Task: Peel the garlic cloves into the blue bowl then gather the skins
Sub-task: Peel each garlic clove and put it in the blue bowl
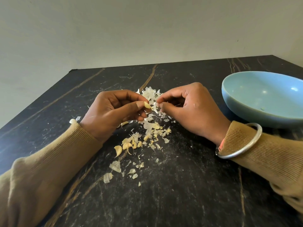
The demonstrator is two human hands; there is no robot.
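We take the round pale-blue ceramic bowl, standing on the black veined stone tabletop, as reference. Left of the bowl, the left hand pinches a small cream garlic clove between thumb and forefinger. The clove's long axis slants downward toward the bowl side, narrow tip lowest. Between that clove and the bowl, the right hand has thumb and forefinger closed together on a thin white skin flake. The heap of white papery skins lies left of the bowl, beneath both hands. Farther from the bowl, nearer us, lie loose yellowish cloves. A silver bangle circles the right sleeve, near the bowl's rim.
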